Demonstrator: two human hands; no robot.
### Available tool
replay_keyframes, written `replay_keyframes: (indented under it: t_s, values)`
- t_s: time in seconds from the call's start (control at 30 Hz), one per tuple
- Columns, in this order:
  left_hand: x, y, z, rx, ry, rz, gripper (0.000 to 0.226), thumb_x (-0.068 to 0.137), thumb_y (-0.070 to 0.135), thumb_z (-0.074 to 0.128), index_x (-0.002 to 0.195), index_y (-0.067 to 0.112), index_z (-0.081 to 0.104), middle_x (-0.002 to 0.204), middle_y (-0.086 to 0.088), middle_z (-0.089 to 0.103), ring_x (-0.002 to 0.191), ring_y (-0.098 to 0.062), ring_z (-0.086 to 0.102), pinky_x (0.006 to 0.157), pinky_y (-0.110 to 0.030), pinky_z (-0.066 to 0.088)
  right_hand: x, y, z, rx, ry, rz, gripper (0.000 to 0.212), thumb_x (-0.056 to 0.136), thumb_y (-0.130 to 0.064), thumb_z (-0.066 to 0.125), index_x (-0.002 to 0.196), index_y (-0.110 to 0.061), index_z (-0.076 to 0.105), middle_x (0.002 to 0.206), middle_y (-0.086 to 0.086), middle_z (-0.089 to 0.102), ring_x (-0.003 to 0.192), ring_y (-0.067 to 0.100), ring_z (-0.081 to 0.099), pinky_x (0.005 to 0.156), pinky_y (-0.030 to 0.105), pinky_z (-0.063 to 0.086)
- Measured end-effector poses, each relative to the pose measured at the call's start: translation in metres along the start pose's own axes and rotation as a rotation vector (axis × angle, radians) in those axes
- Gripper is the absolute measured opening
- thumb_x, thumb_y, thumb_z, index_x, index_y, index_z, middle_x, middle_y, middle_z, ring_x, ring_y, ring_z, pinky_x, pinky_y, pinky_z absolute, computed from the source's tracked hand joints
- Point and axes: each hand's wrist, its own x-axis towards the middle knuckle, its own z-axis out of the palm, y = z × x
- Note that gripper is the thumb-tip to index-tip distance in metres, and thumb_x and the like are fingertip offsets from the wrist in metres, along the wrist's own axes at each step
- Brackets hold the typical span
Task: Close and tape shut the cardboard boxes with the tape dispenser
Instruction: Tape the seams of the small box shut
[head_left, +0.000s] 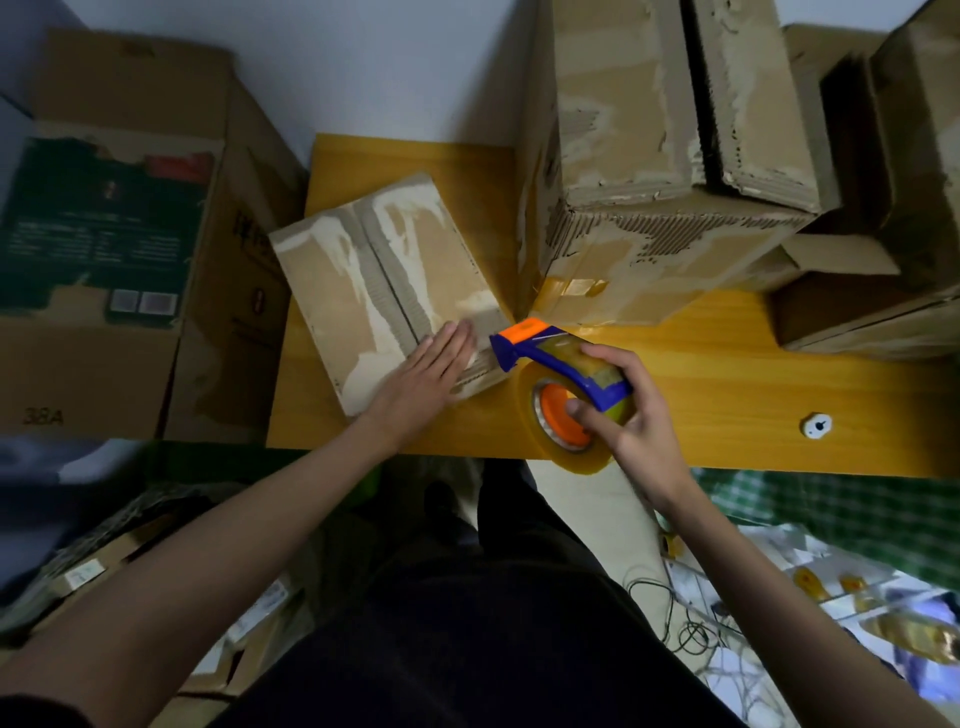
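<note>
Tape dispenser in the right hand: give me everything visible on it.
The blue plastic tape dispenser with an orange front tip carries a roll of clear yellowish tape on an orange hub. It is tilted, tip pointing at the near corner of the small worn cardboard box, above the yellow wooden table. The right hand grips it, thumb on the hub.

The large printed carton (104, 228) is cut off at the left edge; its print is blurred. The bench (727, 374) is cut off rightward.
</note>
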Motion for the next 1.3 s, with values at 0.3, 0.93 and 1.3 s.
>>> replay_keyframes:
  t_s: [0.3,0.93,1.3]
  values:
    - [0.007,-0.04,-0.018,-0.326,0.026,-0.411,0.077,0.105,0.061,0.011,0.159,0.012,-0.013,0.166,-0.008,-0.02,0.154,-0.02,-0.017,0.127,-0.041,0.0,0.009,-0.014,0.005,0.044,0.006,-0.002,0.053,0.085,0.004,0.072,0.132,-0.012,0.055,0.125,-0.007,0.06,0.111,0.006,0.061,0.086,0.016,0.049]
    - [0.002,-0.01,0.005,-0.185,0.02,-0.157,0.102,0.097,0.076,0.028,0.159,0.005,-0.011,0.168,-0.014,-0.013,0.155,-0.025,-0.013,0.127,-0.043,0.002,0.041,-0.024,0.01,0.387,0.053,0.287,0.051,0.079,-0.014,0.071,0.128,-0.025,0.061,0.129,0.005,0.065,0.12,0.038,0.061,0.091,0.051,0.05]
    - [-0.027,-0.016,0.008,-0.23,-0.027,0.04,0.089,0.103,0.062,0.03,0.159,0.005,-0.011,0.167,-0.014,-0.016,0.155,-0.025,-0.015,0.127,-0.044,0.005,0.045,-0.027,0.016,0.445,-0.015,0.326,0.054,0.081,-0.015,0.066,0.134,-0.021,0.056,0.136,0.017,0.059,0.114,0.033,0.063,0.081,0.042,0.052]
